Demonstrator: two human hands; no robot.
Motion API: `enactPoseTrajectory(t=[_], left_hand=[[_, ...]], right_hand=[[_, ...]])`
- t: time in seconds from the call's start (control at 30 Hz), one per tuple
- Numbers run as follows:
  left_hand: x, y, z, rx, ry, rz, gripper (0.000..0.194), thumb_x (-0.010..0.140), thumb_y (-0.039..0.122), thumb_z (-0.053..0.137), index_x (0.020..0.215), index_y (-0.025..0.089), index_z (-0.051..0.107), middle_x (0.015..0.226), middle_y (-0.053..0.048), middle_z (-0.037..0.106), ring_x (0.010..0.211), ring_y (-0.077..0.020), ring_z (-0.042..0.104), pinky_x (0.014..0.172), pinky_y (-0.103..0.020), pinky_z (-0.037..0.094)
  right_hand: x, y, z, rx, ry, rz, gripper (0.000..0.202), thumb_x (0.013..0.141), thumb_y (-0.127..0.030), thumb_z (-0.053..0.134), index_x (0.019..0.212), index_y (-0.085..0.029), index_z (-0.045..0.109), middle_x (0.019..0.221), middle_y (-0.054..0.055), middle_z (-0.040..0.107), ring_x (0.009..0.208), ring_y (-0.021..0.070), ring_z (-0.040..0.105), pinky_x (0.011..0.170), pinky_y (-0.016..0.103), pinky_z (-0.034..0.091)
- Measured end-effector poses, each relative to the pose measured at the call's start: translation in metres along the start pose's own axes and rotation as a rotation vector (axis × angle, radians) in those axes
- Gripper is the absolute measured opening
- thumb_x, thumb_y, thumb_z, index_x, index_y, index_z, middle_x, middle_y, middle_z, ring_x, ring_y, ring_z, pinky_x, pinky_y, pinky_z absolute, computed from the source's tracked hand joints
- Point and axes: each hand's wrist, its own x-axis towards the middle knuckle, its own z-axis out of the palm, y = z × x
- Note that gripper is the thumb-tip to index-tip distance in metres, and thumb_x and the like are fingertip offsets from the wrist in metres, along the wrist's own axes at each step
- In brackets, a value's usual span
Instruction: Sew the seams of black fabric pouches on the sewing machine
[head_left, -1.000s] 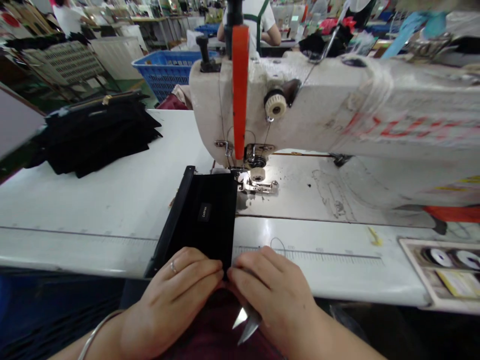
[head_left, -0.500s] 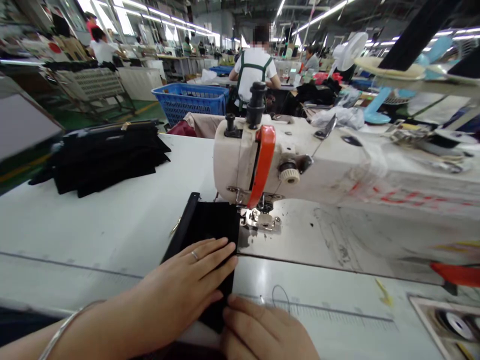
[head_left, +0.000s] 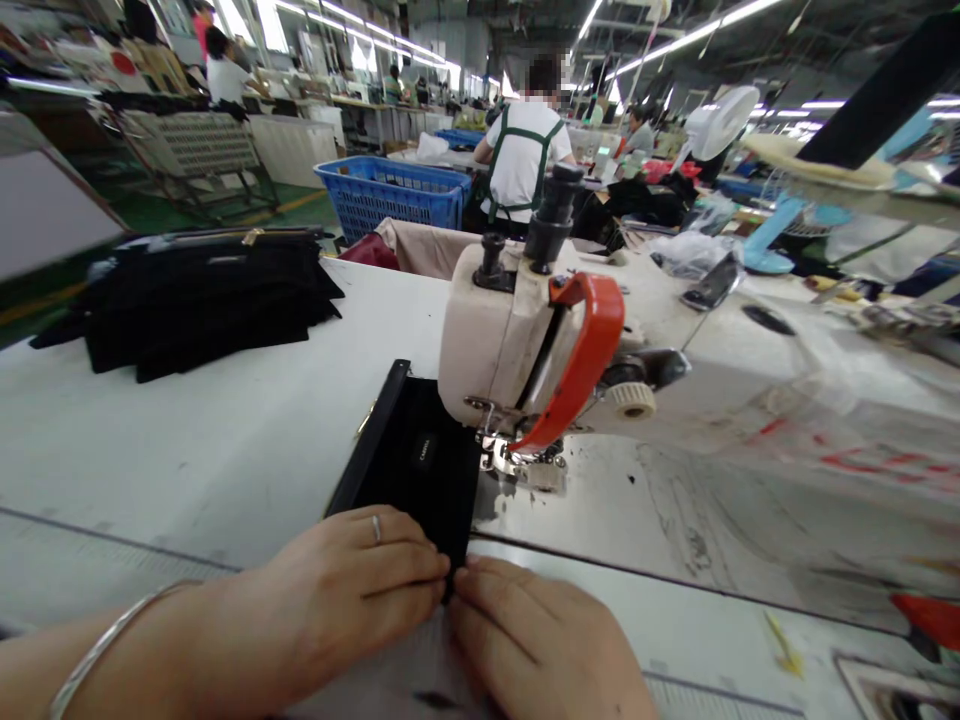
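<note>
A black fabric piece (head_left: 405, 490) with a small label and a stiff strip along its left edge lies flat on the sewing table. Its upper right edge reaches the presser foot (head_left: 517, 465) of the sewing machine (head_left: 495, 340). My left hand (head_left: 360, 585), wearing a ring and a bracelet, has its fingers bent together on the near end of the fabric. Right beside it, my right hand (head_left: 551, 640) pinches the near right corner. The fingertips almost meet, and the fabric between them is mostly hidden.
Stacked black fabric pieces (head_left: 202, 295) lie on the table at the left. Beyond the table are a blue basket (head_left: 397, 195) and a seated person (head_left: 525, 150) facing away. The machine's arm (head_left: 780, 370) spans the right side. A yellow mark (head_left: 784, 645) is at the lower right.
My left hand has drawn back toward me from lying flat on the fabric, its fingers now bent, uncovering the label. My right hand stays at the near corner. The camera view has shifted slightly.
</note>
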Motion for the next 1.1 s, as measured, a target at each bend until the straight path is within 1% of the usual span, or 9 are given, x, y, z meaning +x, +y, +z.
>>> enactPoseTrajectory(t=[0.17, 0.27, 0.4, 0.57, 0.67, 0.8, 0.97, 1.0, 1.1], left_hand=[[0.011, -0.012, -0.006, -0.003, -0.05, 0.028, 0.035, 0.101, 0.01, 0.03, 0.11, 0.011, 0.064, 0.103, -0.009, 0.072, 0.09, -0.0183, 0.064, 0.088, -0.031, 0.054], [0.015, -0.019, -0.008, 0.006, -0.012, 0.038, 0.033, 0.1, 0.008, 0.032, 0.107, 0.012, 0.065, 0.104, -0.009, 0.072, 0.089, -0.0179, 0.064, 0.088, -0.031, 0.053], [0.019, -0.032, -0.003, 0.047, -0.006, 0.06, 0.029, 0.1, 0.009, 0.037, 0.104, 0.012, 0.065, 0.106, -0.008, 0.072, 0.091, -0.0178, 0.065, 0.09, -0.031, 0.052], [0.024, -0.048, 0.002, 0.069, 0.024, 0.076, 0.029, 0.101, 0.01, 0.036, 0.104, 0.013, 0.065, 0.108, -0.007, 0.073, 0.095, -0.0157, 0.067, 0.096, -0.03, 0.051], [0.028, -0.055, 0.003, 0.103, 0.053, 0.072, 0.025, 0.099, 0.009, 0.042, 0.102, 0.014, 0.066, 0.104, -0.008, 0.075, 0.094, -0.0151, 0.068, 0.094, -0.028, 0.053], [0.033, -0.064, 0.003, 0.134, 0.025, 0.044, 0.02, 0.096, 0.009, 0.049, 0.098, 0.012, 0.068, 0.1, -0.007, 0.074, 0.092, -0.0156, 0.069, 0.09, -0.028, 0.056], [0.037, -0.076, 0.007, 0.188, 0.04, 0.015, 0.041, 0.102, 0.016, 0.03, 0.097, 0.01, 0.07, 0.101, -0.004, 0.074, 0.098, -0.0132, 0.069, 0.092, -0.03, 0.055], [0.038, -0.079, 0.008, 0.187, 0.044, 0.026, 0.04, 0.102, 0.017, 0.032, 0.097, 0.011, 0.071, 0.101, -0.004, 0.074, 0.098, -0.0136, 0.069, 0.094, -0.03, 0.054], [0.041, -0.087, 0.009, 0.187, 0.03, -0.003, 0.021, 0.099, 0.016, 0.049, 0.101, 0.014, 0.069, 0.105, -0.008, 0.074, 0.102, -0.0165, 0.068, 0.099, -0.032, 0.053]], right_hand=[[0.014, 0.01, -0.008, 0.055, -0.099, -0.019, 0.03, 0.101, -0.016, 0.039, 0.101, -0.014, 0.069, 0.1, 0.004, 0.075, 0.089, 0.0175, 0.071, 0.073, 0.024, 0.06], [0.019, 0.015, -0.01, 0.088, -0.171, 0.022, 0.027, 0.094, -0.011, 0.044, 0.103, -0.014, 0.069, 0.101, 0.005, 0.074, 0.091, 0.0197, 0.069, 0.075, 0.027, 0.061], [0.023, 0.022, -0.009, 0.085, -0.21, 0.064, 0.03, 0.082, -0.005, 0.048, 0.103, -0.014, 0.068, 0.102, 0.006, 0.073, 0.09, 0.0214, 0.068, 0.079, 0.032, 0.06], [0.027, 0.035, -0.006, 0.062, -0.275, 0.09, 0.034, 0.075, -0.007, 0.056, 0.106, -0.015, 0.067, 0.11, 0.005, 0.071, 0.095, 0.0223, 0.066, 0.078, 0.033, 0.058], [0.03, 0.04, -0.004, 0.023, -0.269, 0.117, 0.031, 0.077, -0.008, 0.058, 0.106, -0.017, 0.066, 0.107, 0.004, 0.072, 0.091, 0.0221, 0.066, 0.072, 0.032, 0.057], [0.033, 0.044, -0.002, -0.042, -0.259, 0.178, 0.03, 0.077, -0.01, 0.059, 0.104, -0.018, 0.067, 0.102, 0.007, 0.071, 0.087, 0.0243, 0.066, 0.064, 0.033, 0.055], [0.034, 0.049, 0.002, -0.1, -0.204, 0.213, 0.037, 0.075, -0.011, 0.058, 0.11, -0.018, 0.066, 0.094, 0.008, 0.072, 0.074, 0.0249, 0.066, 0.056, 0.034, 0.053], [0.034, 0.05, 0.003, -0.115, -0.203, 0.218, 0.038, 0.075, -0.012, 0.058, 0.112, -0.018, 0.066, 0.092, 0.008, 0.072, 0.071, 0.0252, 0.066, 0.055, 0.034, 0.052], [0.033, 0.052, 0.006, -0.139, -0.199, 0.232, 0.037, 0.078, -0.014, 0.057, 0.114, -0.018, 0.066, 0.091, 0.01, 0.072, 0.07, 0.0263, 0.067, 0.057, 0.036, 0.053]])
